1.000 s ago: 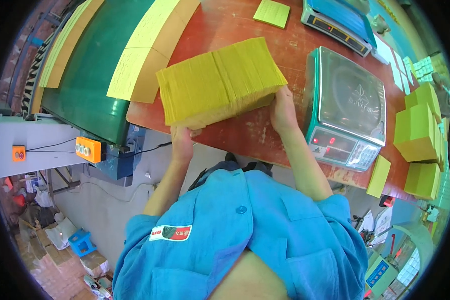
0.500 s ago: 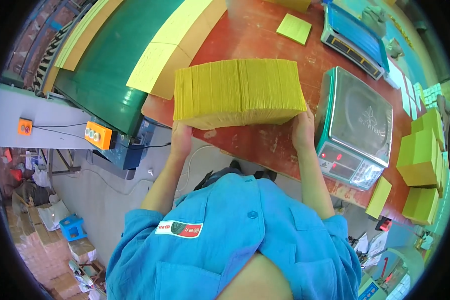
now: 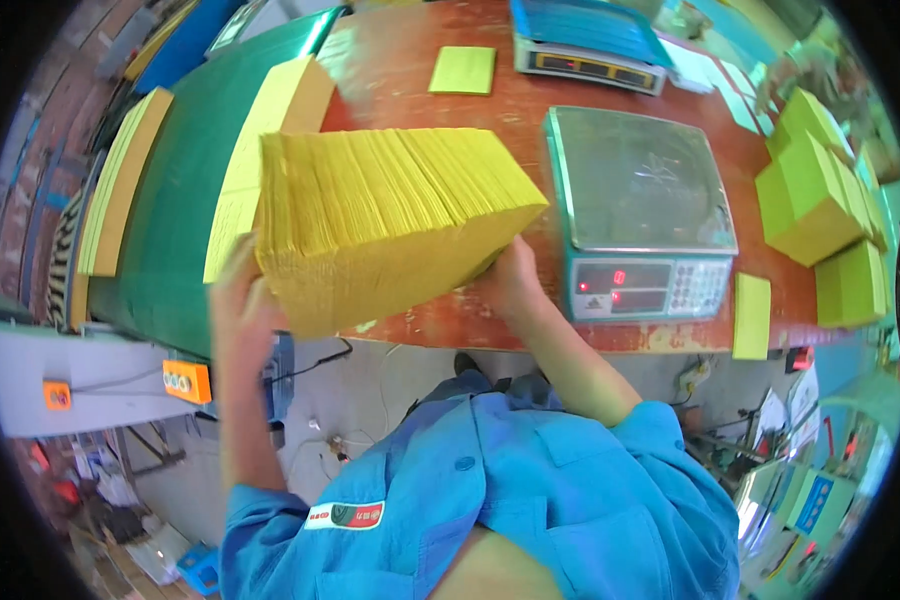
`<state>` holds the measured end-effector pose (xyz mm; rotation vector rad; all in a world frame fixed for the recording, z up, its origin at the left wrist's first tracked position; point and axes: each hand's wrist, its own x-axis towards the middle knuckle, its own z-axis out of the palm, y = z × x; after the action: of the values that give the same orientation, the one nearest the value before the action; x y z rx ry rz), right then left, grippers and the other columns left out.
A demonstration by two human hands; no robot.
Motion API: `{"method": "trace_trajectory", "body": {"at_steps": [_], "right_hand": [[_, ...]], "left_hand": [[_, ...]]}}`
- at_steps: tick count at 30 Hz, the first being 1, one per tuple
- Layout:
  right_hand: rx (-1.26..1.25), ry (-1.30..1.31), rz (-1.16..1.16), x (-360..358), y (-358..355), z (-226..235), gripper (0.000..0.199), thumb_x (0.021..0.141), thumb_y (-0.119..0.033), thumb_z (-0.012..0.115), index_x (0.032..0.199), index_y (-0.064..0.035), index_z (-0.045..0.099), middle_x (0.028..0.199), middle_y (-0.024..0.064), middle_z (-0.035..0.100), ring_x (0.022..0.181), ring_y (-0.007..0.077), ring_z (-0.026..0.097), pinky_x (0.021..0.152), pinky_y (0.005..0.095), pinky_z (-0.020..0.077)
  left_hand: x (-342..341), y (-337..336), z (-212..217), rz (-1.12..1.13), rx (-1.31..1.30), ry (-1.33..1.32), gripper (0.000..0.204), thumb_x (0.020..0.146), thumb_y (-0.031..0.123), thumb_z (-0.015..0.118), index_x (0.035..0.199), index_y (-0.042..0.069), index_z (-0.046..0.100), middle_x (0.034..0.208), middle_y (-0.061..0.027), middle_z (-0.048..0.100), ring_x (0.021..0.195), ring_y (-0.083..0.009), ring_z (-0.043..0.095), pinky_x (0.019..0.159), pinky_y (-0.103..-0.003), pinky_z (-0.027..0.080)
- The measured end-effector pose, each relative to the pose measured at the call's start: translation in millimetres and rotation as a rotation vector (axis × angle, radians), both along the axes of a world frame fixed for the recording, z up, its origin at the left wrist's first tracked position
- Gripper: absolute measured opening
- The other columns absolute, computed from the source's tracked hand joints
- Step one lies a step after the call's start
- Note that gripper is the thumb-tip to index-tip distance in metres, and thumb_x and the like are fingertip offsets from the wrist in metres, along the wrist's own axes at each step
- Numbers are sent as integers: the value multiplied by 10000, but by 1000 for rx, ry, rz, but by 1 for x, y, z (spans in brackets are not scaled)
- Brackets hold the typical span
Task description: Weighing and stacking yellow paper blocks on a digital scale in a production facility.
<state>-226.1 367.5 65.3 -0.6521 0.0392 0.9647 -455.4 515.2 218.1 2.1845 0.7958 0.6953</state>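
Between my two hands is a thick stack of yellow paper [image 3: 380, 200], its many sheets standing on edge and fanned a little along the top. My left hand [image 3: 242, 295] wraps the left end of the stack. From below, my right hand [image 3: 513, 280] supports the right end, its fingers partly hidden under the paper. The stack is raised in front of me and tilted, left end nearer. Right of it stands a scale [image 3: 640, 190] with a steel pan and a lit red display.
A red table [image 3: 400, 40] carries a second scale with a blue pan [image 3: 590, 35], a small yellow stack [image 3: 463, 70], and several yellow stacks [image 3: 810, 200] at the right. Left lies a green conveyor belt [image 3: 195, 180] with long paper rows [image 3: 260, 140]. An orange button box [image 3: 187, 380] sits below.
The stack has come left and nearer, and its left end has swung toward me. My left hand has moved left with it. The view has turned, so the scale appears closer to the middle.
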Motion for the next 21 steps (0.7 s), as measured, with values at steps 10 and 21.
{"method": "trace_trajectory", "body": {"at_steps": [10, 21], "right_hand": [[242, 317, 136, 28, -139, 81, 471, 978, -411, 449, 1295, -73, 534, 1319, 75, 562, 1185, 231, 527, 1016, 411, 415], [93, 163, -183, 156, -429, 62, 470, 978, -428, 465, 1237, -50, 569, 1236, 116, 616, 1101, 248, 607, 950, 445, 483]], "left_hand": [[128, -119, 185, -507, 355, 153, 296, 784, -49, 516, 1060, -42, 621, 1026, -70, 524, 917, -160, 516, 808, -237, 390], [327, -280, 91, -728, -666, 186, 850, 753, 381, 693, 1414, -39, 362, 1354, -156, 508, 1211, -246, 531, 1020, -354, 421]]}}
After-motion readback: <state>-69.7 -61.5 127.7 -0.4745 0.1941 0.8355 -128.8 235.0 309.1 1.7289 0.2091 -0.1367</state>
